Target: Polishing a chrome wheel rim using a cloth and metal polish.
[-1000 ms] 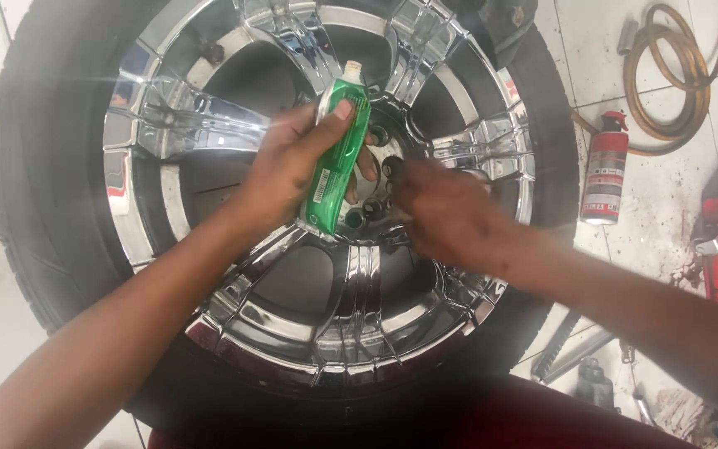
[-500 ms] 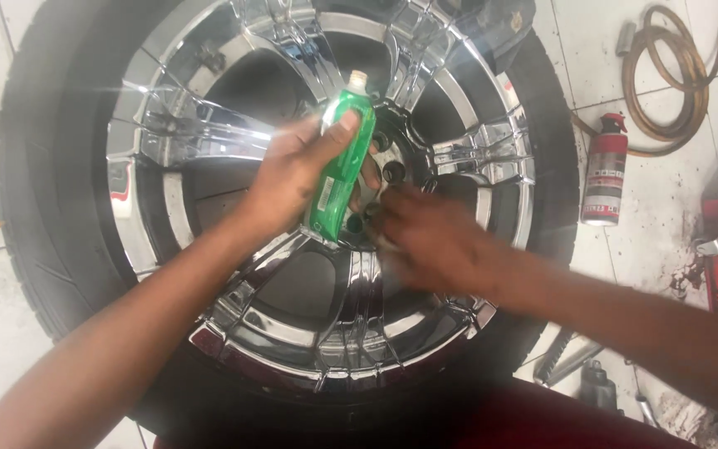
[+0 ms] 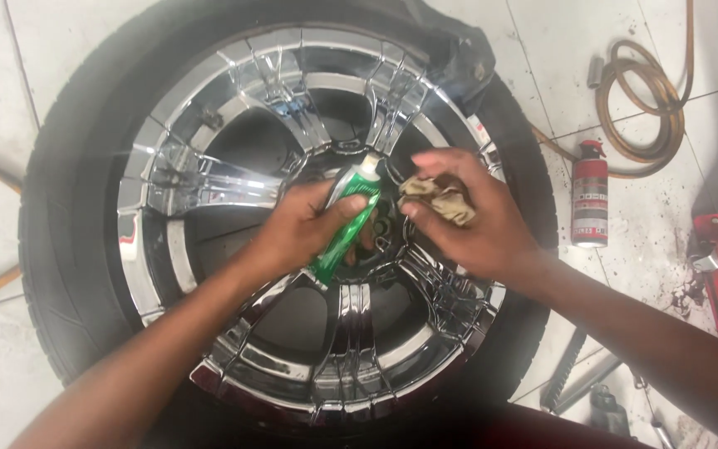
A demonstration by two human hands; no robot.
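Left hand (image 3: pixel 309 229) gripping green tube (image 3: pixel 344 226), right hand (image 3: pixel 479 220) pinching rag (image 3: pixel 438 198), over chrome wheel (image 3: pixel 234 179) on white-tiled floor (image 3: pixel 617 50).

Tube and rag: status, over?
Left hand grips green tube. Right hand holds rag. Both over chrome wheel hub, nothing blocking.

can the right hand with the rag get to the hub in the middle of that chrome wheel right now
Probably yes. The right hand holds the rag just beside the hub, nothing between them. The left hand and its green tube crowd the hub's other side.
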